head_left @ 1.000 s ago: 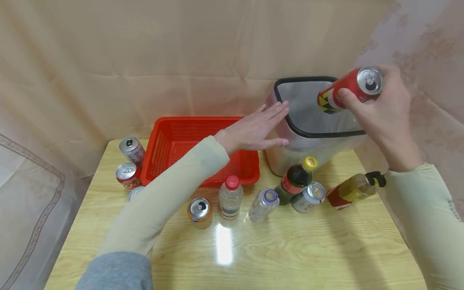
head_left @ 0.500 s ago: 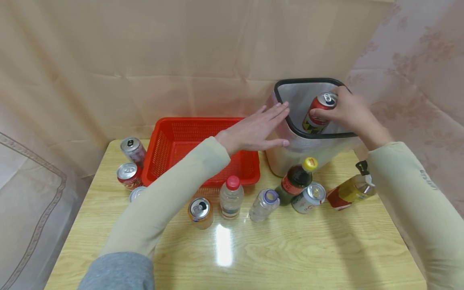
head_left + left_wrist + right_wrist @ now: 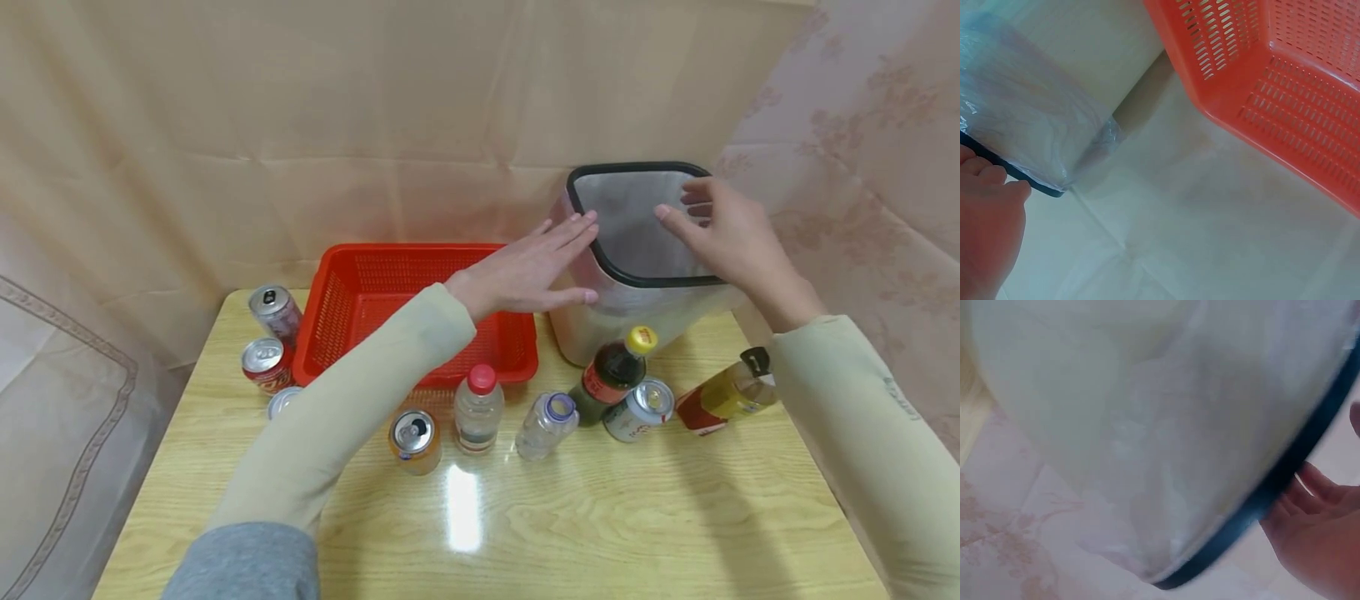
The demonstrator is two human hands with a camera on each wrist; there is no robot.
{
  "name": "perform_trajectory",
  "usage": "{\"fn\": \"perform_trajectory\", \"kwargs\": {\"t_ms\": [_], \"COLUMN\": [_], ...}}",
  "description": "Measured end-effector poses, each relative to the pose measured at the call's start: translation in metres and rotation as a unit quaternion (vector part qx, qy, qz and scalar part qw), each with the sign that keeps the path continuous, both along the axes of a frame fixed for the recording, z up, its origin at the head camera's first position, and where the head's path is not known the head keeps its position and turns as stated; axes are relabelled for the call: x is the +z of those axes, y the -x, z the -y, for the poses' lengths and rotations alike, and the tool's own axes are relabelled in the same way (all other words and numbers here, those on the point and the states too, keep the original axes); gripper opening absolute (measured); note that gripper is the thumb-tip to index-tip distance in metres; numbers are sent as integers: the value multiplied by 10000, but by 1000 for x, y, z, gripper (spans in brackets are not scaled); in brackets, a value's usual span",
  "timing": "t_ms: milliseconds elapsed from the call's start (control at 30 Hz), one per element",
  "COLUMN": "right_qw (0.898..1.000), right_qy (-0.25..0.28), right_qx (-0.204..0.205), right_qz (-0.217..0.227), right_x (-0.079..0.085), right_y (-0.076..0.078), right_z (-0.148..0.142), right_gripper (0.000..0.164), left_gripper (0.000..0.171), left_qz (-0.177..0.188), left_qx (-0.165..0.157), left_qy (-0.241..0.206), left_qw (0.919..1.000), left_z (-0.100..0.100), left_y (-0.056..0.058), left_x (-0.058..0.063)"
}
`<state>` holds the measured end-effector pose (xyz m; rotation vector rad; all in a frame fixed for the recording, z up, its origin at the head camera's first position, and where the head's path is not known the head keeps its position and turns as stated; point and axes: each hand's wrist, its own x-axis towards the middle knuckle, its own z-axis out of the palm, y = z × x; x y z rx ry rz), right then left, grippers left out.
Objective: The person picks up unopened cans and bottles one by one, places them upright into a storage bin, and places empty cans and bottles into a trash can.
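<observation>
A bin (image 3: pixel 630 312) with a black rim and a clear plastic liner stands at the back right of the table. My left hand (image 3: pixel 525 267) rests with straight fingers on the bin's left rim, and in the left wrist view the fingers lie at the black rim (image 3: pixel 1038 182). Over the bin's right side hovers my right hand (image 3: pixel 731 233), fingers spread and relaxed, holding nothing. The right wrist view has this hand (image 3: pixel 1319 537) beside the rim (image 3: pixel 1235 526). No can shows inside the bin; its bottom is hidden.
A red basket (image 3: pixel 318 321) stands left of the bin. In front are an orange can (image 3: pixel 416 450), a red-capped bottle (image 3: pixel 478 412), a purple-rimmed bottle (image 3: pixel 546 429), a yellow-capped cola bottle (image 3: pixel 611 375), a white can (image 3: pixel 637 412) and a tilted oil-coloured bottle (image 3: pixel 723 400). Several cans (image 3: pixel 276 315) stand left.
My right hand brought a red can from the right over the bin, lowered it and let go; the can is out of sight now. My left hand has stayed in place.
</observation>
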<state>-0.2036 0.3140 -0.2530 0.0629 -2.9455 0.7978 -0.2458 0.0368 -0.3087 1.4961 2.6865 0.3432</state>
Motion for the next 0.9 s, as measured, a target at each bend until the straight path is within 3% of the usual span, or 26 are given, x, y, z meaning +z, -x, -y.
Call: {"fn": "perform_trajectory", "kwargs": {"t_ms": [233,467,700,767,900], "right_qw": [9958,9873,9568,9467,9386], "right_qy": [352,452,717,758,923], "right_qx": [-22,143,1037,1394,1866], "right_qz": [-841,-1514,-2620,-2805,-2751], "right_x": [12,6,-16,-24,-39], "right_y": [-44,-86,-114,-120,-130], "right_z": [12,19,37,44,56], "right_gripper": [61,43,36,38,48], "left_gripper": [95,94,90,90,90], "left_qz": [17,86,96,83,77], "left_qx": [-14,-6,19,23,49], "left_qy": [-55,-90,-70,-52,-39], "left_qw": [10000,9999,9999,9999,10000], "left_z": [3,3,2,2,3], "left_y": [2,2,3,4,4], "left_x": [-1,-1,0,0,0]}}
